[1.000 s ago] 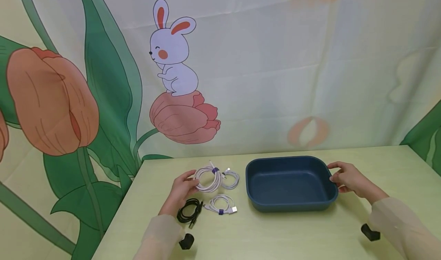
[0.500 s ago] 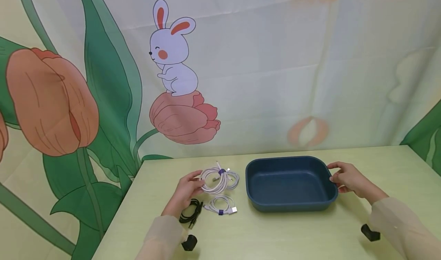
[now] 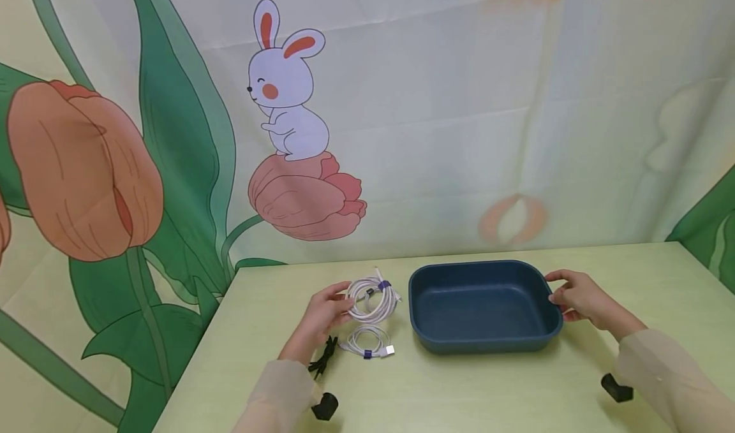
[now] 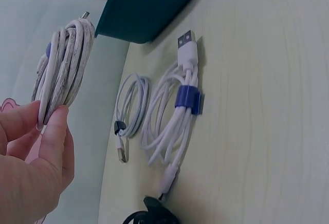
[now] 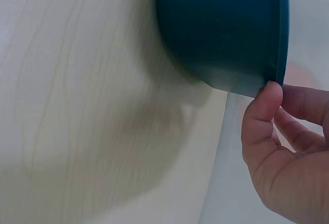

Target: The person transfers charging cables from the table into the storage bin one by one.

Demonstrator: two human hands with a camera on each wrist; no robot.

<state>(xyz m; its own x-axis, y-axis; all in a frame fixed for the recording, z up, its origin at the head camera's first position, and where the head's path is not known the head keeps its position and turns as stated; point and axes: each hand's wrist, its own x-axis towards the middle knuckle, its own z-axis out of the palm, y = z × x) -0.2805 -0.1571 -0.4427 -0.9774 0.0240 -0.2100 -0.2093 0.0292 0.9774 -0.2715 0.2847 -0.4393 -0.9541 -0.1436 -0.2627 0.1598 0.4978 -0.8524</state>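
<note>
White cable coil (image 4: 64, 69) held above the bench (image 3: 459, 388)

Head view: behind the pale bench hangs a fabric backdrop (image 3: 436, 120) with rabbit (image 3: 289, 79) and tulips — the coil is now closer to the blue tray (image 3: 488, 345) than half a second ago.

Left wrist view: the left hand (image 4: 36, 167) keeps a narrow grip, pinching this coil between thumb and fingers.

Right wrist view: the right hand (image 5: 288, 167) pinches the tray's rim — also tightly.
</note>
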